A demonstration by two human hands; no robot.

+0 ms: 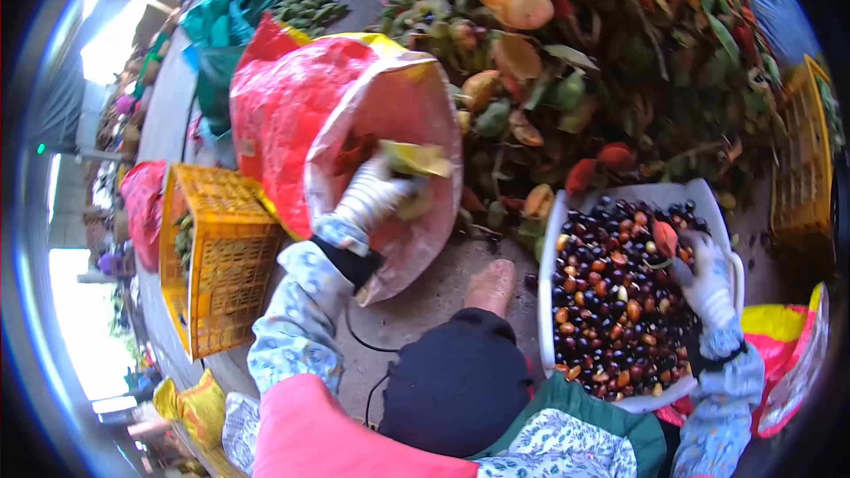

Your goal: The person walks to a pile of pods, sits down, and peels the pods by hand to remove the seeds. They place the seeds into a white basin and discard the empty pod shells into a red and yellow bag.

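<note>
In a striped glove, my left hand (376,197) is at the mouth of a red and yellow sack (288,106), closed around a yellow-green husk (416,159); motion blurs the fingers. The sack lies on its side, its pale inside facing me. On the right, my gloved right hand (706,279) rests over the right side of a white basin (546,301) full of dark and brown seeds (620,292). A reddish pod piece (665,239) is by its fingertips; whether the fingers grip it I cannot tell.
A big heap of pods and leaves (620,80) rises behind the basin. Yellow crates stand at left (230,265) and far right (797,150). A teal bag (221,44) lies behind the sack. Another red and yellow sack (784,345) is beside my right arm.
</note>
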